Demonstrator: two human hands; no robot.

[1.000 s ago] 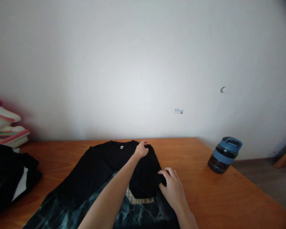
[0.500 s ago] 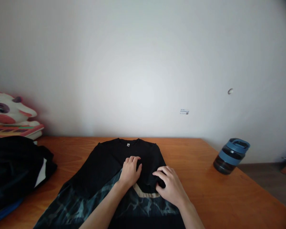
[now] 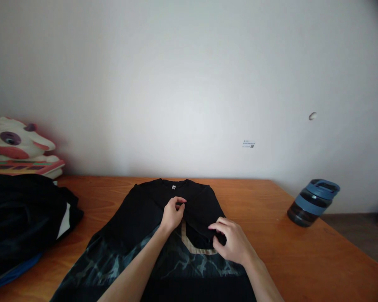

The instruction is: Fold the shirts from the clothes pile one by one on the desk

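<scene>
A black shirt [image 3: 146,205] with a camouflage band and a beige stripe across its front lies spread on the table, its collar and small white tag toward the wall. My left hand [image 3: 172,216] is over the chest, thumb and index finger pinched together on the black cloth. At the shirt's right side, my right hand [image 3: 231,241] has its fingers curled and closed on the sleeve fabric. The cloth between the hands is bunched and slightly raised, showing part of the beige stripe beneath it.
On the wooden table [image 3: 258,201], a blue-banded bottle [image 3: 313,202] stands near the right edge. Dark clothes [image 3: 25,222] are heaped at left, in front of a cow-shaped toy [image 3: 22,142]. A white wall [image 3: 189,92] rises behind the table.
My left hand's fingers have closed from a loose spread into a pinch. The sleeve cloth has shifted up, exposing more of the beige stripe. The camera view has turned slightly.
</scene>
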